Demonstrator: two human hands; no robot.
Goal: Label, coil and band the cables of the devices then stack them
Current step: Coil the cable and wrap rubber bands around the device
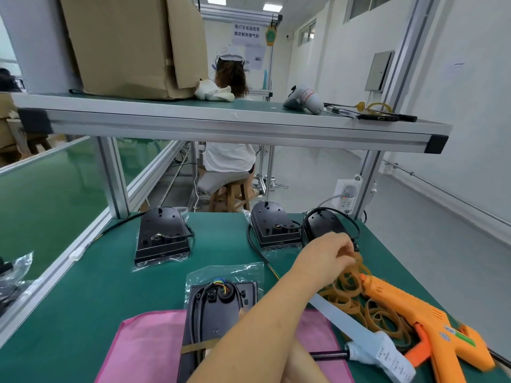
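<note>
A black device (213, 313) lies on a pink cloth (146, 352) close to me, with its cable laid along its back and a tan rubber band (196, 348) across it. My left hand (326, 255) reaches over it to the right and pinches a band at the top of a rubber band pile (348, 297). Only a small part of my right hand (301, 366) shows under the left forearm, and its fingers are hidden. Three more black devices (163, 236) (276, 228) (320, 225) sit at the back of the green table with loose cables.
An orange gun-shaped tool (414, 319) and a white label strip (345, 324) lie at the right beside the bands. A black pen (329, 355) rests on the cloth. Bagged parts (11, 275) sit at the far left. A shelf (221, 128) overhangs the table's back. A person sits beyond.
</note>
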